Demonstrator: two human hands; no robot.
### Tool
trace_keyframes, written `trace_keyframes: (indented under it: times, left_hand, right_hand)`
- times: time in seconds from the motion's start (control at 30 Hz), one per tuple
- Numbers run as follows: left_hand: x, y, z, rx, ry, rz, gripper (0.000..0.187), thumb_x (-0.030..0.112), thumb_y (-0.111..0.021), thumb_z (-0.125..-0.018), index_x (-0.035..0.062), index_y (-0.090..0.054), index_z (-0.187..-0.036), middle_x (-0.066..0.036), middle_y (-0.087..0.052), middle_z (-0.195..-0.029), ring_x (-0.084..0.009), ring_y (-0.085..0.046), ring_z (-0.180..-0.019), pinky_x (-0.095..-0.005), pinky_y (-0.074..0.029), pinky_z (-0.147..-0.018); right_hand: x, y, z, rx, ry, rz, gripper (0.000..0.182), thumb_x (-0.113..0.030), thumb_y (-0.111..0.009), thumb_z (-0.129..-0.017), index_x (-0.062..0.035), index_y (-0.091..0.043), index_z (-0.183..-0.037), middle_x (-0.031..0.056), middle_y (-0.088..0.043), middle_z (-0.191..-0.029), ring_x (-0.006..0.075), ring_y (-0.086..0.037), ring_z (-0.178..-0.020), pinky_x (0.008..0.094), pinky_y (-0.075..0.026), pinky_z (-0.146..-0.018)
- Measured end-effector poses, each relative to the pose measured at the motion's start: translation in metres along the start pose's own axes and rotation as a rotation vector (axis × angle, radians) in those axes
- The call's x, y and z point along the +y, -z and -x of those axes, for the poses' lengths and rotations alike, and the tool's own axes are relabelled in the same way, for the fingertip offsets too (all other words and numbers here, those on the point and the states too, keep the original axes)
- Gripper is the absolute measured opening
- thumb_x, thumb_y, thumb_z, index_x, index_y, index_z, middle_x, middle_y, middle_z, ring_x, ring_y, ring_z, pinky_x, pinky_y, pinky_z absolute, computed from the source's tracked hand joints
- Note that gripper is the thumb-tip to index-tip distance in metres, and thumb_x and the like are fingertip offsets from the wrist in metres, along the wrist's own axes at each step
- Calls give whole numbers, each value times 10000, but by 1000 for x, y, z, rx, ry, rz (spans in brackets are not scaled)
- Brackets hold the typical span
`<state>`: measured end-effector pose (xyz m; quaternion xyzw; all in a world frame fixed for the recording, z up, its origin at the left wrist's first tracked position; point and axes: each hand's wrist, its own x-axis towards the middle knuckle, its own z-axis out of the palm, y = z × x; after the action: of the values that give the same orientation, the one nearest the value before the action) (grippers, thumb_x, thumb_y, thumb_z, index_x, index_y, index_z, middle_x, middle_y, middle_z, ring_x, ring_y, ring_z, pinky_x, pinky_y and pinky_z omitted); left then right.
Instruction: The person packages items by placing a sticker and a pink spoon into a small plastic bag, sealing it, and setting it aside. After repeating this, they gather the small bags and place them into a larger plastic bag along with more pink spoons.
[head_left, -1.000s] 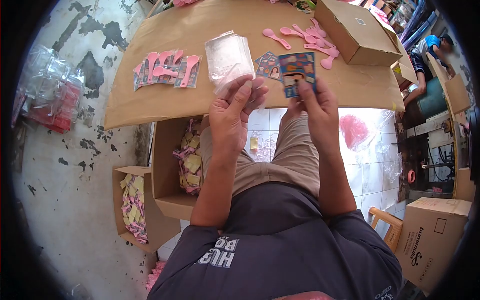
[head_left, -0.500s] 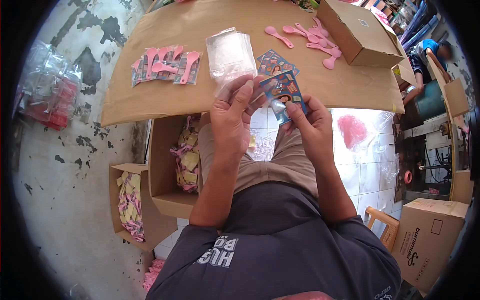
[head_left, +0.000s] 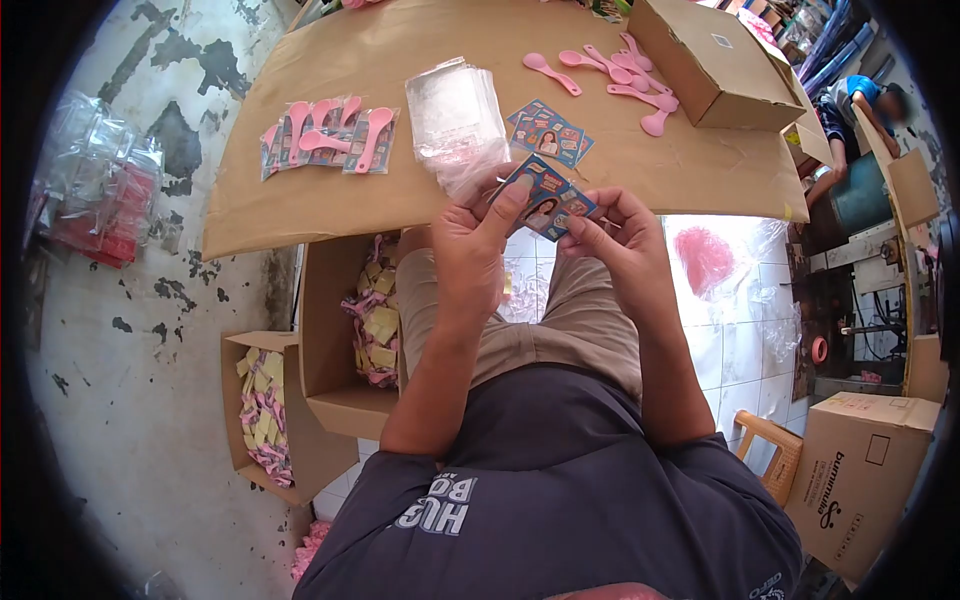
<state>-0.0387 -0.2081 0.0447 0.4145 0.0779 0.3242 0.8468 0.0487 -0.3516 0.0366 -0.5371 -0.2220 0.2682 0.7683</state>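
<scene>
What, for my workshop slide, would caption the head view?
Left hand and right hand hold a printed card near clear bags, loose pink spoons lying beyond.

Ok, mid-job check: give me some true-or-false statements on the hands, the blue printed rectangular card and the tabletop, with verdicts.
1. The left hand and right hand both touch one blue printed rectangular card. True.
2. A stack of clear plastic sleeves lies left of the loose pink plastic spoons. True.
3. The right hand grips one of those spoons. False: its fingers are at the card's edge.
4. A brown cardboard box stands beside the loose spoons. True.
5. That card is the only one in view. False: more blue printed cards lie on the brown-covered table.
</scene>
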Motion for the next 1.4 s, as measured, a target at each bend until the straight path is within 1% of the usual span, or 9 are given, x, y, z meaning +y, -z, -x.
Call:
trace_keyframes:
  times: [0.37, 0.43, 0.67, 0.87, 1.0, 1.1, 1.23, 1.3, 1.4]
  left_hand:
    - [-9, 2, 11, -86, -2, -156, 154, 60, -680, -989, 7, -707, -1131, -47, -742, -1041, -74, -671, -929, -240, -534, -830]
    - [-8, 2, 12, -78, 9, -169, 344, 24, -682, -966, -19, -632, -1304, -126, -689, -1280, -138, -670, -1087, -301, -544, -934]
    - [7, -4, 10, -76, -5, 20, 559, 4, -570, -1010, 35, -391, -1538, -197, -555, -1458, -248, -591, -1288, -391, -531, -1042]
    - [15, -6, 9, -116, -60, 339, 531, 116, -499, -1076, 136, -326, -1577, -220, -643, -1277, -274, -662, -1157, -441, -583, -968]
    - [5, -3, 13, -190, -59, 382, 539, 145, -509, -1076, 86, -311, -1574, -181, -668, -1207, -245, -679, -1078, -458, -576, -979]
    - [2, -4, 12, -135, -30, 395, 468, 164, -524, -1079, 67, -399, -1520, -150, -689, -1059, -225, -706, -941, -407, -611, -880]
    - [5, 1, 8, -62, -28, 291, 432, 207, -567, -1069, 34, -459, -1450, -91, -658, -951, -180, -672, -851, -398, -605, -832]
    - [8, 9, 6, -21, -29, 273, 429, 226, -583, -1064, 32, -472, -1430, -68, -641, -921, -160, -650, -822, -392, -597, -828]
    - [14, 37, -1, -15, -1, 416, 410, 260, -580, -1068, 25, -501, -1394, -39, -579, -895, -141, -589, -819, -371, -554, -887]
  right_hand:
    - [-2, -15, 0, -8, 65, 38, 225, -143, -740, -959, 15, -655, -1095, 35, -699, -924, 64, -640, -806, 236, -524, -710]
    - [2, -22, 0, 5, 78, 17, 249, -160, -721, -977, 27, -661, -1132, 39, -710, -945, 65, -645, -834, 235, -524, -731]
    - [17, -26, 6, -47, 21, -85, 236, -155, -713, -981, 26, -682, -1130, 47, -726, -942, 81, -670, -802, 241, -540, -706]
    - [9, -42, 16, 3, -59, -11, 205, -162, -779, -932, -49, -613, -891, 1, -647, -779, 40, -588, -659, 198, -463, -572]
    - [18, -46, 11, 29, 29, 33, 238, -146, -791, -923, -73, -570, -875, -17, -615, -757, 37, -555, -663, 192, -452, -608]
    - [17, -52, 11, 32, 51, -5, 285, -124, -807, -907, -86, -527, -868, -17, -604, -790, 31, -522, -683, 189, -437, -635]
    - [17, -46, 13, 201, 326, 196, 277, -51, -831, -854, -61, -558, -903, 22, -637, -894, 50, -512, -708, 205, -441, -640]
    - [14, -28, 14, 76, 686, 646, 221, -27, -829, -826, -55, -635, -927, 47, -650, -891, 101, -542, -695, 244, -463, -624]
    - [-9, -8, 11, -14, 760, 769, 175, 8, -801, -807, -65, -701, -931, 64, -672, -880, 151, -593, -705, 291, -489, -614]
